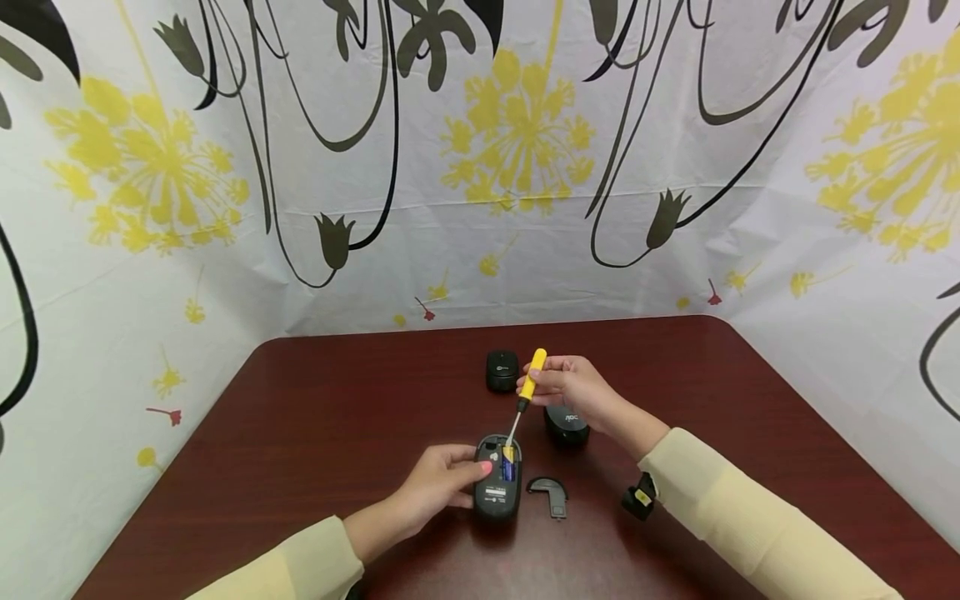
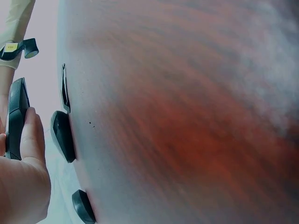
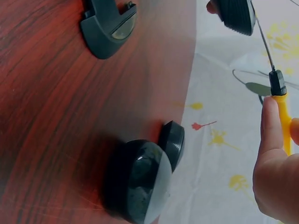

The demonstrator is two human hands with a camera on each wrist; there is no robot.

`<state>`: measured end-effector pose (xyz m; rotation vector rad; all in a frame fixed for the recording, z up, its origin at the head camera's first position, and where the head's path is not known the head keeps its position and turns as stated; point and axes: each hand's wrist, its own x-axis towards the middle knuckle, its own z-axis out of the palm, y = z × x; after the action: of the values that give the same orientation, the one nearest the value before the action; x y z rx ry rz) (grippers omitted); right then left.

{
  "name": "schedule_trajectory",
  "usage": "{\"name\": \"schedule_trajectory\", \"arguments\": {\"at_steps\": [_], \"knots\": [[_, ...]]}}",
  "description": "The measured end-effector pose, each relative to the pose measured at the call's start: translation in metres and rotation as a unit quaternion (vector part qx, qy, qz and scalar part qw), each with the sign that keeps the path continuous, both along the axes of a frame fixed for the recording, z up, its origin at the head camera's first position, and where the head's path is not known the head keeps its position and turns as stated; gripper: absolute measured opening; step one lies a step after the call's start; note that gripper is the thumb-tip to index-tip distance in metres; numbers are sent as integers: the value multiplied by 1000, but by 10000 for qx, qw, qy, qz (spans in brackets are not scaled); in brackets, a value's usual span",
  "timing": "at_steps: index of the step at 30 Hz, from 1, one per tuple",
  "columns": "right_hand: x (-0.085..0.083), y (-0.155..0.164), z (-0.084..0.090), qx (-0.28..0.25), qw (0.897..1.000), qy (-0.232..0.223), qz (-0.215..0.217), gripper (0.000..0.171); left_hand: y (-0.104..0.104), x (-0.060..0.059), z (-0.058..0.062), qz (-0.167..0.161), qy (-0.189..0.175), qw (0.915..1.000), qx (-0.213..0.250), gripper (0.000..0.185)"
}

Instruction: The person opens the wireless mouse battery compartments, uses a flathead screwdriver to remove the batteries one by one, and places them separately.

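My left hand (image 1: 442,482) grips a black computer mouse (image 1: 495,504) by its side, underside up, thumb on top. Its battery compartment is uncovered, and a blue and yellow battery (image 1: 508,464) lies inside. In my right hand (image 1: 573,385) is a screwdriver (image 1: 534,372) with a yellow handle, pinched between thumb and fingers. The screwdriver's metal tip points down at the upper end of the battery. From the left wrist, the mouse (image 2: 17,116) appears raised over the table. In the right wrist view the screwdriver (image 3: 284,116) slants toward the mouse's end (image 3: 236,16).
A detached dark battery cover (image 1: 553,495) lies on the table right of the held mouse. Behind are two more black mice, one marked AOC (image 1: 567,425) under my right hand and another (image 1: 502,370) farther back. The brown table (image 1: 337,417) meets a patterned cloth (image 1: 420,167).
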<state>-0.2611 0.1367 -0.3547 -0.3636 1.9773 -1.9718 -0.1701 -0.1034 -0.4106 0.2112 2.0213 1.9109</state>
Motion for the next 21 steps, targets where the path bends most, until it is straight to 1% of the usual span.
{"name": "schedule_trajectory", "arguments": {"at_steps": [5,8,12,17,21], "knots": [[-4,2,-4,-141,9990,-404,113,42,0,0,-2,3,42,10000,-19,42],[-7,2,-8,-181,9981,-572,146,39,1,-1,-2,1,72,10000,6,42],[-10,1,-12,-185,9969,-745,151,34,1,0,-2,0,93,10000,27,43],[-11,-1,-14,-212,9952,-952,112,35,1,-1,-2,-4,49,10000,18,43],[-13,-2,-15,-193,9944,-1032,90,37,1,-2,-2,-7,13,10000,5,43]]}}
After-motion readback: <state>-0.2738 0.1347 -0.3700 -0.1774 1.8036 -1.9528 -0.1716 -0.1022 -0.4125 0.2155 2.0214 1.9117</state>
